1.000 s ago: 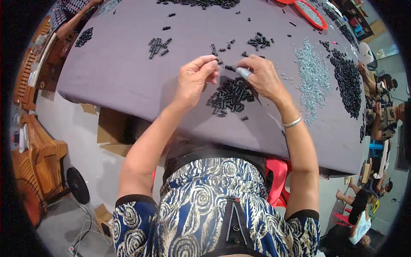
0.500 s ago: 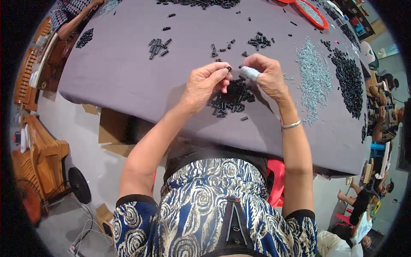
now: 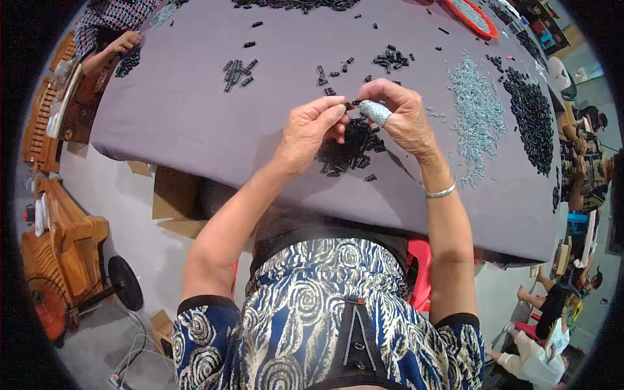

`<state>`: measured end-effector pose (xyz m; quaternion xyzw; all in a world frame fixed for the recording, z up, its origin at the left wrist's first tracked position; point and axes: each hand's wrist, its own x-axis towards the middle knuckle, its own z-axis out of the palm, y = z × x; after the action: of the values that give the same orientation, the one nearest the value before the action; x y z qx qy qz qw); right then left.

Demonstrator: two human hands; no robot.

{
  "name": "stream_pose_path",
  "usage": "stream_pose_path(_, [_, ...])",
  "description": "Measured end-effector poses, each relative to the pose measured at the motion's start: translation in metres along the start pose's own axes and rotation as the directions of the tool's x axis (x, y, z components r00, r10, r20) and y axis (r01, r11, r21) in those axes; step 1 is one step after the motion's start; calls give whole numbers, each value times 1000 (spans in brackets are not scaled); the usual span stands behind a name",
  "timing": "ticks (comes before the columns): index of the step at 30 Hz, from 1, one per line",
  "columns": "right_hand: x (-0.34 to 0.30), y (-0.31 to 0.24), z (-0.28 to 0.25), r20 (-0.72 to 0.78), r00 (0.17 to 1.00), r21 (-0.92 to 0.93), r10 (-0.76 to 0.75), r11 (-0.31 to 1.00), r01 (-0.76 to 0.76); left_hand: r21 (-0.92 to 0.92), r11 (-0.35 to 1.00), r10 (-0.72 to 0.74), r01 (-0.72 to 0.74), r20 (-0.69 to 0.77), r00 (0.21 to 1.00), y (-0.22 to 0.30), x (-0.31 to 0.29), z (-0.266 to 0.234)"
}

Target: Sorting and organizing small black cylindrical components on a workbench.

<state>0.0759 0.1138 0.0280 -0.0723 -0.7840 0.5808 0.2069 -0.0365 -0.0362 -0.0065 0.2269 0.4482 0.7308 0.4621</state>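
My left hand (image 3: 314, 127) pinches a small black cylindrical part (image 3: 348, 106) between thumb and fingertips. Facing it, my right hand (image 3: 403, 117) grips another small black part (image 3: 356, 103); the two parts meet or nearly meet, and I cannot tell whether they are joined. Silvery tape or wrapping (image 3: 376, 112) covers my right thumb. Just below both hands lies a loose pile of black parts (image 3: 351, 153) on the grey tablecloth (image 3: 195, 110). To the right spread small silvery metal pieces (image 3: 476, 114), and beyond them a larger heap of black parts (image 3: 530, 123).
Small clusters of black parts (image 3: 238, 74) lie further up the table. A red-rimmed tray (image 3: 473, 18) with silvery pieces stands at the far right. At the far left another person's hand (image 3: 127, 43) is over a small black pile (image 3: 128, 62). A cardboard box (image 3: 174, 195) sits under the table edge.
My right hand has moved left, bringing its black part up to the one in my left hand. At the far left, the other person's hand has come over the small black pile.
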Motion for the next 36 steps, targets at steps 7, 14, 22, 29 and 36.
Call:
stream_pose_path(7, [1,3,1,7,999,-91,-54,994,54,113,990,84,-87,33,996,-2,1,0])
stream_pose_path(14, [1,-5,2,16,991,-217,-132,967,133,378,884,286,-274,25,958,0,-1,5])
stream_pose_path(22, [0,-13,4,43,976,-316,-212,924,214,457,857,256,-236,19,967,11,-6,6])
stream_pose_path(29, [-1,-21,4,81,963,-370,-256,889,268,413,877,262,-244,15,965,16,-8,9])
stream_pose_path(36, [-2,-21,5,66,968,-359,-243,899,250,433,862,284,-265,21,958,17,-7,9])
